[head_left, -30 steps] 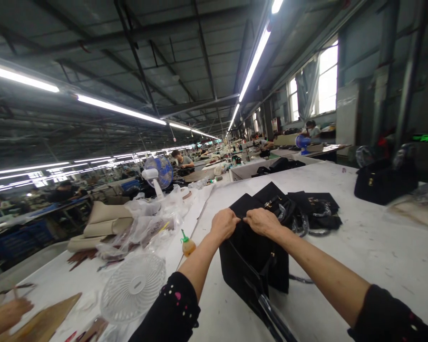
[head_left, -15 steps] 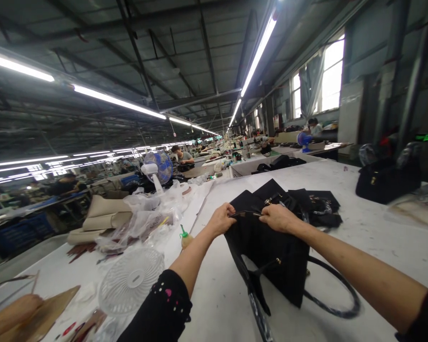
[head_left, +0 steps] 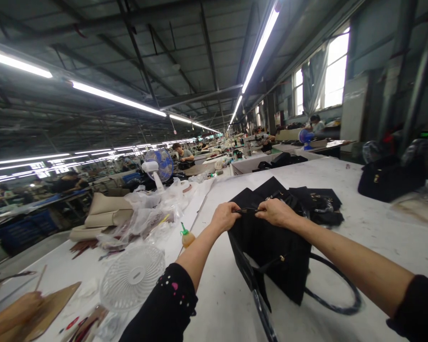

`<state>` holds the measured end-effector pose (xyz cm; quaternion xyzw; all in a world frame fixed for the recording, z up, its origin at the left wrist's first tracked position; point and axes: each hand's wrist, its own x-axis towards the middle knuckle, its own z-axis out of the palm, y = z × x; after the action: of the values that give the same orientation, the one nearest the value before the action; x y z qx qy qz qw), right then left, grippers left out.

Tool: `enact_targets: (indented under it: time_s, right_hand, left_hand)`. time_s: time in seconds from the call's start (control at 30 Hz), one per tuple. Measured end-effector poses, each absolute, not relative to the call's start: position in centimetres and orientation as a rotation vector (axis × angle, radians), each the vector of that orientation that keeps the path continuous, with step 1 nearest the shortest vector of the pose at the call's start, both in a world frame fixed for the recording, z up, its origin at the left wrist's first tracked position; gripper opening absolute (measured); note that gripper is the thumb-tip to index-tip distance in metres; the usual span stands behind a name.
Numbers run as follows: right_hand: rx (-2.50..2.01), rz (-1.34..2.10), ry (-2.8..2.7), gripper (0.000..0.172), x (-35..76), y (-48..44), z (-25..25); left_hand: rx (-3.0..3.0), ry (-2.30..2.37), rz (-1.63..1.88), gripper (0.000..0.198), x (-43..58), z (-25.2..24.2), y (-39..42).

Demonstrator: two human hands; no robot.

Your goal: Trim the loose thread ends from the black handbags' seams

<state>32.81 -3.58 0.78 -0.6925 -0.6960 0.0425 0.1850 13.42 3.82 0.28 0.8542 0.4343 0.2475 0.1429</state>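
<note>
A black handbag (head_left: 271, 251) stands on the white table (head_left: 378, 237) in front of me. My left hand (head_left: 225, 216) and my right hand (head_left: 276, 212) both grip its top edge, fingers closed on the rim, a short gap apart. One black handle loops out on the table at the bag's right, another hangs down its near side. More black bags (head_left: 314, 204) lie in a pile just behind it.
A small white fan (head_left: 132, 278) and an orange glue bottle (head_left: 187, 236) sit to my left, beside clear plastic bags (head_left: 146, 216) and beige pieces. Another black bag (head_left: 390, 180) stands far right. A co-worker's hand (head_left: 10, 313) rests at the lower left. A blue fan (head_left: 159, 167) stands behind.
The bag has turned and dropped, its handle now looped out on the table at the right. My hands moved slightly apart along its top edge and stayed gripping.
</note>
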Motion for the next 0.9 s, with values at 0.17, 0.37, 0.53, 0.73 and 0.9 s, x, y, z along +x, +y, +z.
enact_targets:
  time_s: [0.17, 0.37, 0.53, 0.73, 0.9]
  right_hand:
    - [-1.932, 0.091, -1.989, 0.022, 32.3, -3.4, 1.3]
    - [-1.91, 0.164, -2.045, 0.019, 31.9, -3.4, 1.4]
    - [-1.919, 0.197, -2.034, 0.018, 32.0, -2.7, 1.3]
    - [-1.842, 0.207, -2.06, 0.019, 31.5, -2.0, 1.3]
    - [-1.702, 0.229, -2.167, 0.022, 30.8, -1.7, 1.0]
  left_hand:
    - [2.458, 1.278, 0.701, 0.018, 13.2, 0.3, 3.8]
    - [2.415, 1.231, 0.587, 0.016, 12.3, 1.1, 3.6]
    - [2.311, 1.178, 0.547, 0.019, 11.8, 1.1, 3.6]
    - [2.3, 1.176, 0.569, 0.02, 12.1, 0.5, 3.9]
    - [2.228, 1.15, 0.574, 0.022, 11.6, 0.3, 3.9]
